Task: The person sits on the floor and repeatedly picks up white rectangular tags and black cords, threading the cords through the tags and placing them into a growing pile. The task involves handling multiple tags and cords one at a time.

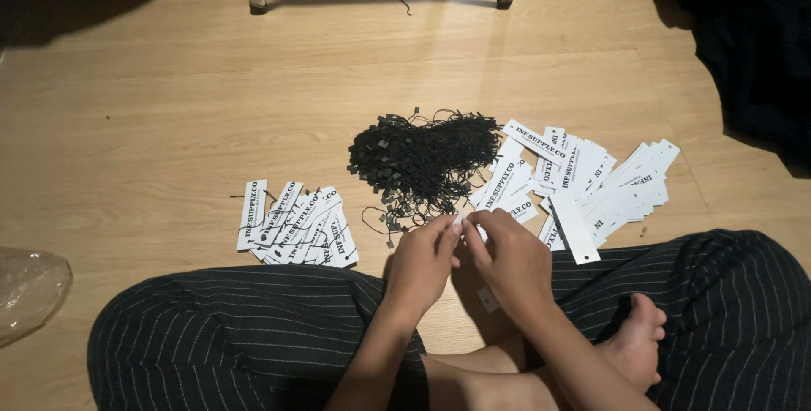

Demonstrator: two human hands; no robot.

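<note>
One white tag (460, 223), pinched between the fingertips of your left hand (420, 267) and right hand (514, 263) above your lap, black ties (422, 162) just beyond, loose tags (591, 183) right, strung tags (296, 225) left, on the floor (169, 107).

A small white paper tag (462, 223) sits between the fingertips of both hands, mostly hidden by them, just in front of the pile of black string fasteners (422, 162) on the wooden floor. The pile is a dense, tangled heap with small square ends, and thin loops stick out at its near edge.
</note>
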